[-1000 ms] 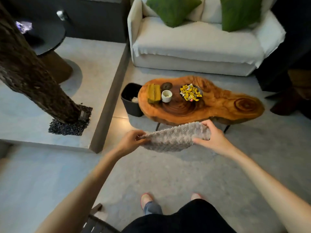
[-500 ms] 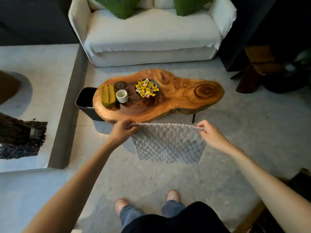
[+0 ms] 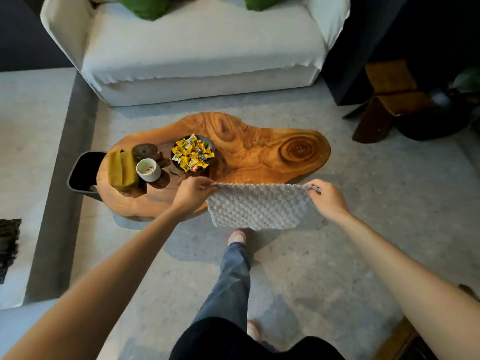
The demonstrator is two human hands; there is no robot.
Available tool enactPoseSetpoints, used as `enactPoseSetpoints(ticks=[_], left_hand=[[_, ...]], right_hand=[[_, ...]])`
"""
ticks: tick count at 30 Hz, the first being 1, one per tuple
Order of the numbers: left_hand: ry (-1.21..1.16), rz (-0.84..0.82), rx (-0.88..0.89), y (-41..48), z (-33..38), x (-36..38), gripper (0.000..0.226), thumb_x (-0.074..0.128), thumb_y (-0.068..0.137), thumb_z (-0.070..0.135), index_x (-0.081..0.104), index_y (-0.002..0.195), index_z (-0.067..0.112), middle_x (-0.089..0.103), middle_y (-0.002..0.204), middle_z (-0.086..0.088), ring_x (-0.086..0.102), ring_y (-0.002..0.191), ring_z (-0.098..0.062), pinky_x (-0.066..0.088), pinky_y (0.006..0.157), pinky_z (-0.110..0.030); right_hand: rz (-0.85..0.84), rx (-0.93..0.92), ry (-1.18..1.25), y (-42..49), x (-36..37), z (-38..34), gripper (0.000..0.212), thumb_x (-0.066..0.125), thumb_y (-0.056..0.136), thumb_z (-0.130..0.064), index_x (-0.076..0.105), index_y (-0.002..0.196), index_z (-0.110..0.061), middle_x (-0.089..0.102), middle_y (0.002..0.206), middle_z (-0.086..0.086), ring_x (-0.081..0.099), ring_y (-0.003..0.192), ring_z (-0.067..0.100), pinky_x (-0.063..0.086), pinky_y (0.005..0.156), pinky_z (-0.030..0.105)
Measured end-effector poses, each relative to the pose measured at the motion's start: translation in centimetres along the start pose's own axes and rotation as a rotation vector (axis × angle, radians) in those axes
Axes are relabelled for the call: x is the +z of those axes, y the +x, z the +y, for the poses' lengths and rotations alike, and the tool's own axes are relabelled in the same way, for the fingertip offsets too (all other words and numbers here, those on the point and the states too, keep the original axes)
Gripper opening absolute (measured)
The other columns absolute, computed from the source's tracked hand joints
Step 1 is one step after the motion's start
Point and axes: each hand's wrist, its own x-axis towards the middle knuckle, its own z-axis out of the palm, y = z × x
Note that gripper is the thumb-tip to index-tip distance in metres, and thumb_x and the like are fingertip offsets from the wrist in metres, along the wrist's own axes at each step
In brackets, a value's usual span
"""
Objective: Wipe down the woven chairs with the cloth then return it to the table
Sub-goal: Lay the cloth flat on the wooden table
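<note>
Both hands hold the cloth spread out. My left hand pinches its upper left corner, fingers curled over the edge, and my right hand pinches the upper right corner in the same way. The grey, knobbly cloth hangs flat between them, with its top edge level with the near rim of the table and its lower edge free above the floor. I cannot tell whether it touches the wood. My left hand lies over the tabletop, and my right is just off its near edge. Toward the table's left end stand a bowl of yellow sweets, a white cup, a dark disc and a folded olive pad. A black bin sits against that end, and a white sofa stands beyond.
</note>
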Motion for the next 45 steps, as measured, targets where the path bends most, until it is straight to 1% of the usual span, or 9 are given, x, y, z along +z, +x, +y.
enactPoseSetpoints(ticks=[9, 12, 18, 23, 28, 34, 37, 41, 45], left_hand=[[-0.075, 0.004, -0.025, 16.6, 2.6, 0.9, 0.020, 0.067, 0.087, 0.018, 0.072, 0.101, 0.004, 0.072, 0.100, -0.010, 0.065, 0.091, -0.019, 0.042, 0.071, -0.020], [-0.079, 0.060, -0.014, 20.2, 3.2, 1.4, 0.016, 0.068, 0.086, 0.014, 0.073, 0.098, 0.005, 0.073, 0.096, -0.008, 0.063, 0.084, -0.014, 0.036, 0.064, -0.007], [-0.038, 0.029, -0.072, 24.8, 2.2, 5.2, 0.014, 0.068, 0.084, 0.011, 0.074, 0.096, 0.008, 0.073, 0.096, -0.008, 0.065, 0.086, -0.021, 0.035, 0.066, -0.016], [0.000, -0.066, -0.143, 27.2, -1.3, 11.2, 0.011, 0.070, 0.084, 0.014, 0.075, 0.093, 0.011, 0.074, 0.090, -0.005, 0.063, 0.075, -0.018, 0.043, 0.067, -0.027], [-0.001, -0.111, -0.291, 28.0, -4.7, 17.4, 0.012, 0.071, 0.083, 0.013, 0.075, 0.093, 0.008, 0.074, 0.092, -0.007, 0.069, 0.087, -0.024, 0.046, 0.074, -0.029], [0.012, -0.117, -0.351, 30.8, -7.2, 21.9, 0.012, 0.070, 0.084, 0.013, 0.074, 0.095, 0.007, 0.074, 0.090, -0.006, 0.068, 0.085, -0.023, 0.040, 0.068, -0.022], [-0.012, -0.110, -0.403, 33.3, -8.7, 23.7, 0.015, 0.069, 0.086, 0.016, 0.072, 0.099, 0.008, 0.072, 0.096, -0.006, 0.067, 0.089, -0.019, 0.046, 0.071, -0.025], [0.013, -0.079, -0.443, 36.9, -10.6, 26.0, 0.019, 0.067, 0.088, 0.023, 0.070, 0.099, 0.008, 0.071, 0.096, -0.004, 0.060, 0.081, -0.011, 0.038, 0.061, -0.013], [0.057, -0.058, -0.487, 39.2, -12.1, 27.5, 0.021, 0.064, 0.089, 0.027, 0.070, 0.099, 0.009, 0.071, 0.093, -0.006, 0.055, 0.078, -0.011, 0.036, 0.065, -0.022]], right_hand=[[0.171, 0.090, 0.061, 15.4, -2.6, -2.8, 0.023, 0.050, 0.092, -0.004, 0.070, 0.099, -0.013, 0.070, 0.103, 0.006, 0.061, 0.097, 0.024, 0.035, 0.069, 0.021], [0.198, 0.054, 0.068, 18.6, -3.3, -2.8, 0.025, 0.050, 0.091, -0.002, 0.071, 0.098, -0.014, 0.071, 0.103, 0.006, 0.061, 0.098, 0.027, 0.041, 0.074, 0.026], [0.090, 0.030, 0.023, 22.9, -1.9, 1.0, 0.023, 0.055, 0.092, -0.001, 0.072, 0.106, -0.011, 0.068, 0.118, 0.007, 0.059, 0.107, 0.034, 0.048, 0.092, 0.046], [-0.051, 0.012, -0.002, 26.4, 2.0, 6.3, 0.024, 0.056, 0.091, 0.002, 0.072, 0.105, -0.008, 0.070, 0.112, 0.006, 0.064, 0.105, 0.026, 0.049, 0.093, 0.044], [-0.238, 0.097, -0.036, 29.3, 6.0, 12.2, 0.025, 0.054, 0.095, -0.006, 0.071, 0.111, -0.015, 0.071, 0.108, 0.002, 0.063, 0.102, 0.027, 0.051, 0.088, 0.041], [-0.330, 0.169, -0.077, 34.2, 9.3, 15.9, 0.023, 0.052, 0.097, -0.014, 0.068, 0.113, -0.016, 0.070, 0.105, 0.004, 0.061, 0.099, 0.025, 0.051, 0.081, 0.037], [-0.310, 0.213, -0.061, 37.5, 10.8, 16.5, 0.021, 0.052, 0.097, -0.020, 0.067, 0.111, -0.014, 0.069, 0.102, 0.005, 0.062, 0.091, 0.020, 0.049, 0.072, 0.031], [-0.243, 0.248, -0.023, 41.3, 12.9, 16.9, 0.018, 0.053, 0.095, -0.020, 0.066, 0.102, -0.010, 0.069, 0.096, 0.006, 0.059, 0.083, 0.022, 0.045, 0.065, 0.030], [-0.168, 0.281, -0.032, 43.8, 14.7, 17.3, 0.019, 0.054, 0.094, -0.023, 0.065, 0.098, -0.008, 0.068, 0.091, 0.009, 0.055, 0.078, 0.023, 0.033, 0.061, 0.028]])
